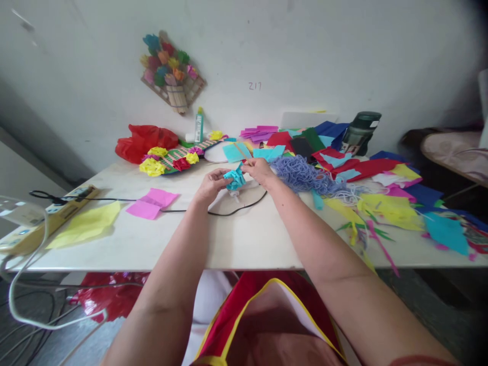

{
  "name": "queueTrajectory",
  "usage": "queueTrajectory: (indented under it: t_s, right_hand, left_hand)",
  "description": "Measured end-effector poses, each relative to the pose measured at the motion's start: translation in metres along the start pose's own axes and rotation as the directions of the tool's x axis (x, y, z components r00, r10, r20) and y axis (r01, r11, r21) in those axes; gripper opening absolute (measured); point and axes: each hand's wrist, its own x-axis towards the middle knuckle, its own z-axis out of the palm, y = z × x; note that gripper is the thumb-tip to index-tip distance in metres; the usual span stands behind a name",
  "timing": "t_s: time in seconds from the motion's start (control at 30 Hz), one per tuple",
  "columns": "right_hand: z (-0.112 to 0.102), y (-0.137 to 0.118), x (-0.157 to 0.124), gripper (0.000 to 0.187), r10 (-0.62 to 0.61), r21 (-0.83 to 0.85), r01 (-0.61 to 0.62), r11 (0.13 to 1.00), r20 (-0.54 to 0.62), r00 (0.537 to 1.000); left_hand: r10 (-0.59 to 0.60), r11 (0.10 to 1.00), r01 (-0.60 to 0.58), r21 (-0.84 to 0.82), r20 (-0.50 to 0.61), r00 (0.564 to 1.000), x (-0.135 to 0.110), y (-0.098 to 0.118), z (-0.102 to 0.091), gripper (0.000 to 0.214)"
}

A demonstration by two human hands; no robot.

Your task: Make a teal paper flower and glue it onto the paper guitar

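Observation:
Between my hands, above the middle of the table, is a light-blue paper flower (235, 178) with crumpled, ruffled petals. My left hand (213, 184) pinches it from the left side. My right hand (259, 172) has its fingertips closed at the flower's upper right edge. Just below the flower lies a small whitish piece (233, 193), too blurred to name, near a black cord (244, 207). Behind my hands rests a board decorated with yellow, red and pink paper flowers (181, 163).
A power strip (49, 218) lies at the left edge, near yellow paper (86, 224) and pink paper (152, 203). To the right are blue-purple yarn (301, 173), coloured paper scraps (392, 211) and a dark bottle (360, 133). A glue tube (199, 126) stands by the wall.

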Motion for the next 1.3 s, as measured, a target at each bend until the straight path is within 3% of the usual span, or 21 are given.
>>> queueTrajectory:
  t_s: [0.43, 0.67, 0.83, 1.3]
  right_hand:
    - [0.0, -0.003, -0.002, 0.017, -0.047, -0.061, 0.044, 0.997, -0.041, 0.998]
    - [0.003, -0.002, -0.002, 0.017, -0.079, -0.156, 0.08, 0.985, 0.013, 0.997]
    - [0.006, -0.002, -0.001, 0.016, -0.084, -0.231, 0.091, 0.969, 0.04, 0.996]
    - [0.014, -0.005, -0.004, 0.021, -0.097, -0.34, 0.12, 0.933, 0.084, 0.992]
  left_hand:
    - [-0.097, 0.989, 0.108, -0.097, 0.12, 0.988, -0.002, 0.007, 0.004, 0.036]
    - [-0.186, 0.981, 0.187, -0.045, 0.026, 0.982, 0.001, 0.005, 0.003, 0.043]
    - [-0.167, 0.986, 0.167, -0.027, -0.012, 0.986, 0.001, 0.003, 0.004, 0.04]
    - [-0.088, 0.996, 0.088, 0.014, 0.01, 0.996, 0.001, 0.005, 0.005, 0.018]
